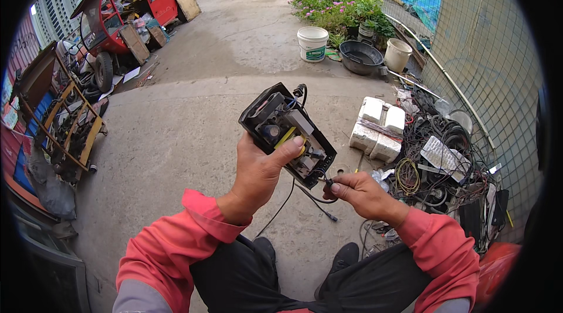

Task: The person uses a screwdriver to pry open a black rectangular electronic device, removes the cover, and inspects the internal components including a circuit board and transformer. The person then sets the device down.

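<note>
My left hand (258,166) is wrapped round an opened black power charger (311,132), thumb pressed on the parts inside. The charger is tilted, its cover off, so a circuit board with a yellow-wrapped transformer, a capacitor and metal heat sinks shows. At its lower right end my right hand (366,194) pinches a black cable (329,189) where it leaves the case. Another black cord with a connector (332,217) on its end dangles below, and a short cable end (300,90) sticks out at the top.
To the right lies a heap of tangled wires (451,137) with white foam blocks (378,128) beside it. A white bucket (312,43) and a black basin (360,57) stand farther off. On the left are a rusty metal frame (70,119) and a loaded red vehicle (138,2).
</note>
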A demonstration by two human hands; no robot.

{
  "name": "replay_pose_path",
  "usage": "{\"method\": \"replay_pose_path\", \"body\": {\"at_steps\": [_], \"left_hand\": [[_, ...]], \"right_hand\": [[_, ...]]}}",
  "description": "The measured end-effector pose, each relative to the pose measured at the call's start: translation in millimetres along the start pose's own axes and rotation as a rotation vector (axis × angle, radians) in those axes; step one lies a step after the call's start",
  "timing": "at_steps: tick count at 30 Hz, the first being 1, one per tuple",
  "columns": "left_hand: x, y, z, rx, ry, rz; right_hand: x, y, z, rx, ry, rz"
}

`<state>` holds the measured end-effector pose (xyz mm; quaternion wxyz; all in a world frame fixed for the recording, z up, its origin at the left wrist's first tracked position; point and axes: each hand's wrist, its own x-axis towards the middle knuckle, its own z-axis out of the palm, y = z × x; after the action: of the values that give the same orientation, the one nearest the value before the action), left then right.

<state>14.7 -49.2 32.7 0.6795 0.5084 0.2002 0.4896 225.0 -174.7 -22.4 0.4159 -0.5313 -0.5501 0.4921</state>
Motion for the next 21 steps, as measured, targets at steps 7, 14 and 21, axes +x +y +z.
{"method": "replay_pose_path", "body": {"at_steps": [7,14,21], "left_hand": [[-0.3,1.7,0.5,-0.005,-0.006,0.004],[-0.5,3.5,1.5,0.006,-0.001,0.001],[-0.5,1.9,1.2,0.001,0.007,0.001]], "right_hand": [[0.1,-0.4,0.1,-0.019,-0.002,0.0],[0.3,-0.1,0.1,-0.022,0.004,0.001],[-0.2,-0.8,-0.5,-0.038,0.003,-0.011]]}}
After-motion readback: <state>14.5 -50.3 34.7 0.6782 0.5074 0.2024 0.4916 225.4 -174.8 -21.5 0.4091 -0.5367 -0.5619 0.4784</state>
